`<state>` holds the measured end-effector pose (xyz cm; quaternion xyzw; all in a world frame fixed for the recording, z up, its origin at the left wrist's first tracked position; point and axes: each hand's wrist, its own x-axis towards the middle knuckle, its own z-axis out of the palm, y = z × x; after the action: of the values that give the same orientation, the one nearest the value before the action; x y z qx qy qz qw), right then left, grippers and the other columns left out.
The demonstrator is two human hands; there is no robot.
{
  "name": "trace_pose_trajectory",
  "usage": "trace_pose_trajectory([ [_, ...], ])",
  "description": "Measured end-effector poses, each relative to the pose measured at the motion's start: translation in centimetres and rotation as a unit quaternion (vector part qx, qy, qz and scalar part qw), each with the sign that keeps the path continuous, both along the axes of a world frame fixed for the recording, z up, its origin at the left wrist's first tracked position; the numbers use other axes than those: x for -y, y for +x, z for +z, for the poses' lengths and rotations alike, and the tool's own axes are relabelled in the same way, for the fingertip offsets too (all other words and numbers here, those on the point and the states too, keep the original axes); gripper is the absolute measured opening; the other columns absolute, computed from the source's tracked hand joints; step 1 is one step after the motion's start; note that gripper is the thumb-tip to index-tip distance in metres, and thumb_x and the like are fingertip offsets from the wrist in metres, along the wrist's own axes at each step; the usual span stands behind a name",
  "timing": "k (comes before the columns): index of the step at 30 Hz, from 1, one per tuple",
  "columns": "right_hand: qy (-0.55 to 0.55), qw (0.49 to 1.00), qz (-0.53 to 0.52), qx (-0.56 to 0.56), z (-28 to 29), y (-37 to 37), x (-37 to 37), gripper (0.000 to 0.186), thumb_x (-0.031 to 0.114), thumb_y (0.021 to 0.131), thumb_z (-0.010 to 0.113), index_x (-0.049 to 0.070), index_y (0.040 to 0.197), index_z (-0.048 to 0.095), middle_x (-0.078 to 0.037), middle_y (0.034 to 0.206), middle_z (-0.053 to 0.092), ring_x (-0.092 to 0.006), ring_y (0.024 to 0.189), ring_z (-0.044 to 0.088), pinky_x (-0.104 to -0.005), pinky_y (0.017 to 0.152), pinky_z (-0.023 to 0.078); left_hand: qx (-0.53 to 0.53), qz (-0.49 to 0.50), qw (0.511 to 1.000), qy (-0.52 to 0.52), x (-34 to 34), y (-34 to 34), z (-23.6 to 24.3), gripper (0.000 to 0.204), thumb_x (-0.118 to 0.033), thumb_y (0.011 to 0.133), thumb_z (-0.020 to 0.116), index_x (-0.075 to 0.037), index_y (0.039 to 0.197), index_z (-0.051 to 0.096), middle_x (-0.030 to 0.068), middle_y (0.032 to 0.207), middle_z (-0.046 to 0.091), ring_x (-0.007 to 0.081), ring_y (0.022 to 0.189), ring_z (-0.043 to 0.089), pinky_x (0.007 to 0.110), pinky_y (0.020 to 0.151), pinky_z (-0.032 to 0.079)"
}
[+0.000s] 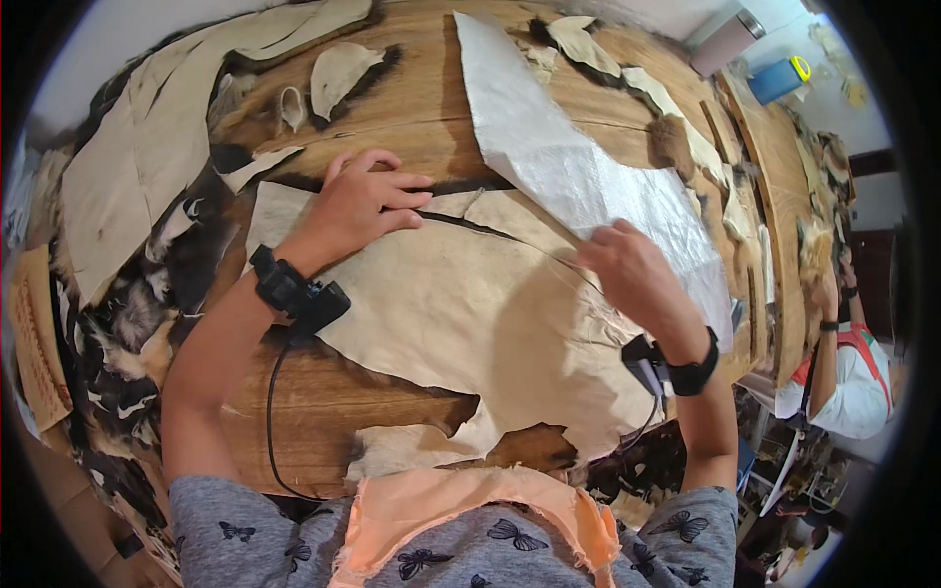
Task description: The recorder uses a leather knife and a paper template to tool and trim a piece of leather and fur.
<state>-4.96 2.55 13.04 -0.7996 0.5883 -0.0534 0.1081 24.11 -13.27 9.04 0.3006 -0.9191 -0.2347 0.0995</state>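
Note:
A large cream hide piece (441, 304), dark fur showing at some edges, lies before me with a long cut along its upper part. My left hand (368, 201) rests on its upper left, fingers spread beside the cut. My right hand (627, 274) is closed at the right end of the cut, fingertips down at the hide; what it grips is hidden. A silvery white sheet (549, 137) with a long tapered end lies above and right of the hide, partly behind my right hand. Both my wrists wear black devices with cables.
Hide scraps (147, 137) and fur offcuts cover the left side and back of the wooden table (392, 118). A blue container with a yellow top (774, 80) and a pinkish cylinder (725, 39) stand at the back right. Another person (853, 382) works at the far right.

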Motion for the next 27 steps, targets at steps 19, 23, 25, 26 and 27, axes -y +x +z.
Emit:
trace_pose_trajectory([
  [19,-0.189,0.962,-0.035,0.195,-4.1,9.1,4.9,0.022,0.01,0.073,0.064,0.005,0.094,0.063,-0.007,0.088,0.053,-0.0267,0.091,0.05,-0.0363,0.082,0.043,-0.01,-0.012,1.0,-0.004,0.2,0.0,-0.3,0.032,-0.028,0.074,0.069,-0.013,0.102,0.069,-0.005,0.117,0.061,0.0222,0.114,0.044,0.041,0.101,0.026],
  [23,-0.145,0.974,-0.02,0.172,-5.1,9.1,5.1,0.024,0.015,0.075,0.064,0.006,0.098,0.064,-0.006,0.093,0.054,-0.0244,0.096,0.049,-0.0352,0.087,0.041,-0.078,0.026,0.995,0.054,1.0,0.2,-0.4,0.025,-0.025,0.078,0.066,-0.01,0.097,0.069,0.0012,0.11,0.063,0.0229,0.112,0.045,0.04,0.098,0.028],
  [25,-0.142,0.974,-0.021,0.176,-5.0,9.2,5.1,0.024,0.017,0.077,0.062,0.006,0.098,0.064,-0.007,0.093,0.054,-0.0249,0.096,0.049,-0.0357,0.087,0.041,-0.123,0.065,0.986,0.086,1.2,0.5,-0.3,0.022,-0.025,0.079,0.065,-0.009,0.093,0.068,0.0032,0.106,0.063,0.0233,0.11,0.045,0.04,0.095,0.031],
  [26,-0.141,0.974,-0.022,0.176,-5.2,9.0,5.0,0.024,0.017,0.077,0.062,0.006,0.098,0.064,-0.007,0.093,0.054,-0.0249,0.096,0.049,-0.0357,0.087,0.041,-0.045,0.098,0.994,0.036,0.9,0.3,0.5,0.02,-0.026,0.08,0.063,-0.009,0.09,0.066,0.0043,0.1,0.06,0.0239,0.106,0.046,0.041,0.09,0.032],
  [27,-0.146,0.972,-0.023,0.183,-5.4,8.8,5.0,0.024,0.016,0.077,0.063,0.006,0.098,0.064,-0.007,0.093,0.054,-0.0251,0.096,0.049,-0.0358,0.087,0.041,0.033,0.129,0.991,-0.015,0.6,0.1,0.9,0.019,-0.027,0.081,0.061,-0.009,0.086,0.065,0.0054,0.094,0.057,0.0246,0.101,0.047,0.041,0.085,0.033],
])
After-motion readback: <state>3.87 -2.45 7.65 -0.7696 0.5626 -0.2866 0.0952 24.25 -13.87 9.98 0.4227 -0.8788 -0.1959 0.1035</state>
